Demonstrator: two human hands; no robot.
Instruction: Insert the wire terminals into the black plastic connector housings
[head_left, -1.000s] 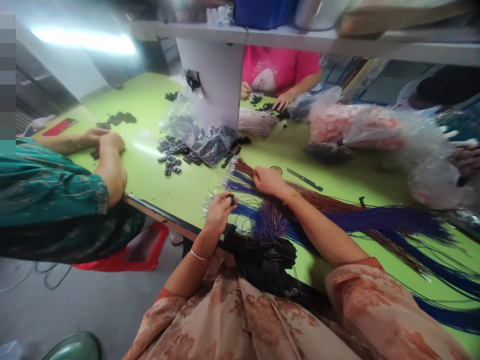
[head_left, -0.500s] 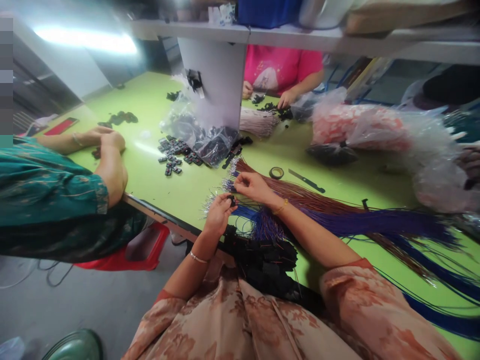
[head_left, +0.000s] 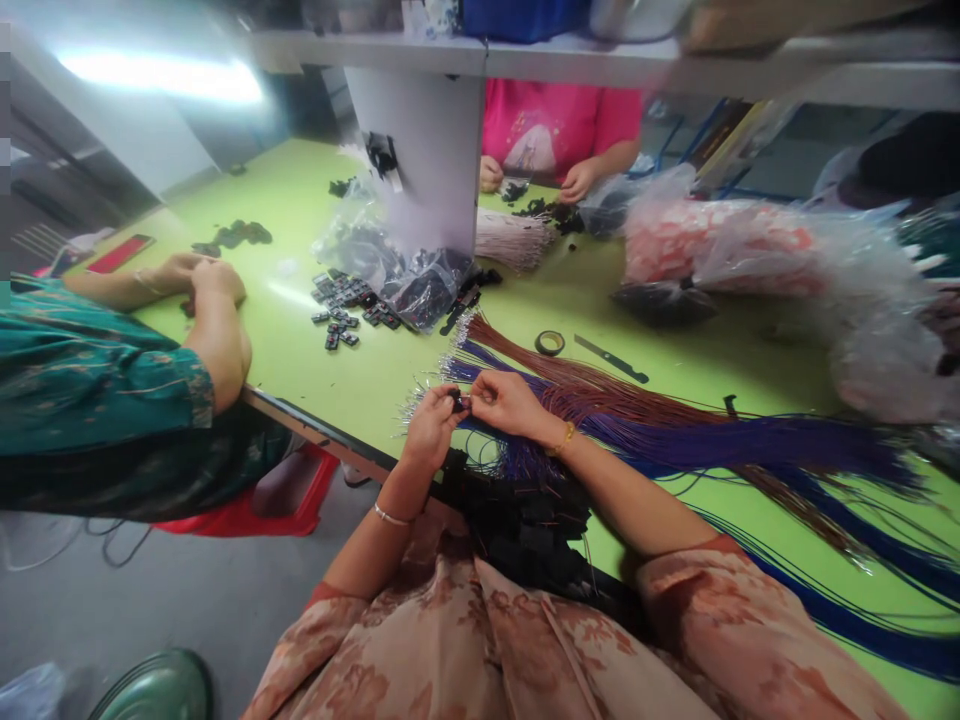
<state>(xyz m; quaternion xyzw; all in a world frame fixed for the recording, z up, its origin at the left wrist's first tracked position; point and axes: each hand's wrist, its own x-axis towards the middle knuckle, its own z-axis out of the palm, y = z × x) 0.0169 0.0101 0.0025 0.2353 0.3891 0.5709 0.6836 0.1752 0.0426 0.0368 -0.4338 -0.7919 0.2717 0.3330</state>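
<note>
My left hand (head_left: 431, 428) is closed, pinching a small black plastic connector housing (head_left: 455, 399) between thumb and fingers. Against that housing, my right hand (head_left: 511, 403) holds its thumb and forefinger pinched on what looks like a thin wire, mostly hidden by the fingers. Under and beside both hands lie bundles of brown wires (head_left: 600, 381) and purple-blue wires (head_left: 697, 444), with bare silvery terminals (head_left: 417, 402) at their left ends. A heap of black housings (head_left: 532, 525) sits at the table edge before my body.
A tape roll (head_left: 550, 343) and a knife (head_left: 611, 358) lie behind the wires. Small black switch-like parts (head_left: 337, 305) are piled near a plastic bag (head_left: 427, 290). One co-worker's arm (head_left: 221, 320) rests at left; another's hand (head_left: 581, 181) works across the table (head_left: 300, 365).
My right hand has come down from the wire terminals to meet the housing in my left hand. The left hand has barely shifted. The whole view has moved slightly.
</note>
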